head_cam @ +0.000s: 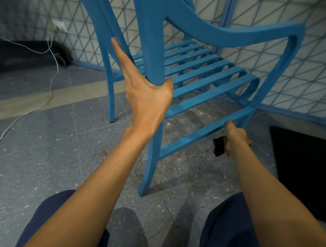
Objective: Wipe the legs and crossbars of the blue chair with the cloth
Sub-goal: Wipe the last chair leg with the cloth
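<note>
- Blue chair (pixel 210 72) stands on the grey speckled floor (pixel 41 134), in the middle of the view, near a wall with a blue lattice pattern (pixel 316 66).
- Orientation: backrest side nearest the camera, slatted seat pointing far-right toward the wall. Near leg (pixel 149 170) runs roughly vertical, curving slightly at the foot.
- Lower crossbar (pixel 202 134): long axis runs from the near leg up and to the right, to the far-right leg.
- Finish: uniform matte blue paint, slightly grainy; curved armrest, parallel seat slats.
- Left hand (pixel 148 99): grasps the near upright, thumb wrapped round it, index finger extended along the left upright.
- Right hand (pixel 236 138): clenched on a dark cloth (pixel 218 146), at the right end of the lower crossbar; actual cloth-to-bar contact cannot be judged.
- Brownish dust on the floor beneath the chair.
</note>
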`<state>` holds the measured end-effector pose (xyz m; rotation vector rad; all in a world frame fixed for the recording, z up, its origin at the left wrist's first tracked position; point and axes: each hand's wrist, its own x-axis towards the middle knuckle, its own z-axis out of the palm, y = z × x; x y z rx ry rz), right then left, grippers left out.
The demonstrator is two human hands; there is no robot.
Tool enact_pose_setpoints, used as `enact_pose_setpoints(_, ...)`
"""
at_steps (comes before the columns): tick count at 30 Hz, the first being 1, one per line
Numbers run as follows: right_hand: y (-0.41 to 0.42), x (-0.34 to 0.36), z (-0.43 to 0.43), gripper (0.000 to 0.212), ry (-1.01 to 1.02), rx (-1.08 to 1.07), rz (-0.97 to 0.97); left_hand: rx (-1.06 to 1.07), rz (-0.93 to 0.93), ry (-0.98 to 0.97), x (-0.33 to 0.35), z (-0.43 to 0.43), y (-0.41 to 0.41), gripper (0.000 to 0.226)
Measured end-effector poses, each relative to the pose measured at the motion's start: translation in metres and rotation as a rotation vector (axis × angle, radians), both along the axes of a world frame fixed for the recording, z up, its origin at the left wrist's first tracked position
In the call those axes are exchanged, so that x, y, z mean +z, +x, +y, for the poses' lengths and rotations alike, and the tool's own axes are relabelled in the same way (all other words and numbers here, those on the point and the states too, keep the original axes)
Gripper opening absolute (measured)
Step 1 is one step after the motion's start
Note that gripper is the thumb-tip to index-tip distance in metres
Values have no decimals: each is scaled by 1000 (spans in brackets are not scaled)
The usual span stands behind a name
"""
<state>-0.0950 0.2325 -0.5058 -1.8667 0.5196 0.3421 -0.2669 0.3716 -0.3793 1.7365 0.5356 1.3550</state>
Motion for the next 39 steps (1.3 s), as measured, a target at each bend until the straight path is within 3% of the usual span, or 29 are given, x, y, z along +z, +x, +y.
enact_pose_setpoints(5,1,-18,21,42,249,82,106,-5,-17,-1,-2,2,1,109)
enact_pose_setpoints(16,6,-32,43,46,402,34,131,-7,50,4,-5,25,-5,107)
enact_pose_setpoints(22,-35,-41,63,39,520,-17,149,-61,23,2,-10,97,-31,89)
enact_pose_setpoints(26,-59,-50,73,33,590,-58,194,-154,157,-65,-4,141,-45,63)
enact_pose_setpoints(31,-82,-57,76,33,680,-144,218,-68,368,-126,10,165,-65,61)
enact_pose_setpoints(34,-79,-58,60,39,740,-184,172,134,208,-107,9,138,-68,73)
enact_pose_setpoints(37,-62,-53,34,46,750,-271,127,254,-17,-172,11,105,-53,59)
enact_pose_setpoints(39,-54,-53,18,42,734,-283,95,330,-15,-288,14,102,-37,59)
